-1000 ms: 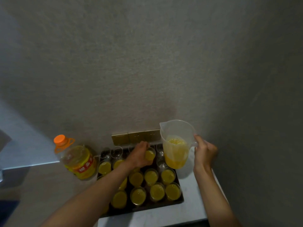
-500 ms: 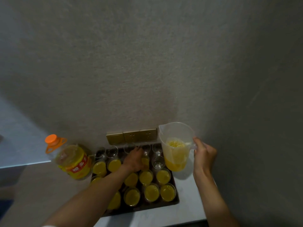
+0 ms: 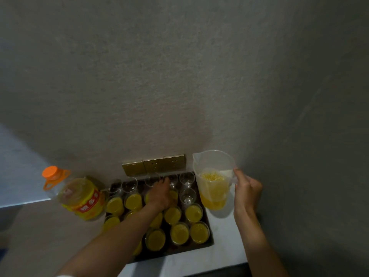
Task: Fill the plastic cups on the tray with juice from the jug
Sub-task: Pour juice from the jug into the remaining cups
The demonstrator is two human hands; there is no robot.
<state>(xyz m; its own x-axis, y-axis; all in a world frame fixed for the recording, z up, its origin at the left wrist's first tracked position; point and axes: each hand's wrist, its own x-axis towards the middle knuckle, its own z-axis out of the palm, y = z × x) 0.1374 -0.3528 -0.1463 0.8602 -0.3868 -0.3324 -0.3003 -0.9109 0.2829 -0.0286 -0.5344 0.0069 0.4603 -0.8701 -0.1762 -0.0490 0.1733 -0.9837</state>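
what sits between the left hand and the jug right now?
In the head view, two empty clear cups stand on the tray between the left hand and the jug, one behind the other; the right hand holds the jug's handle.

Both forearms are bare, with a sliver of white sleeve at the left arm's bottom edge.
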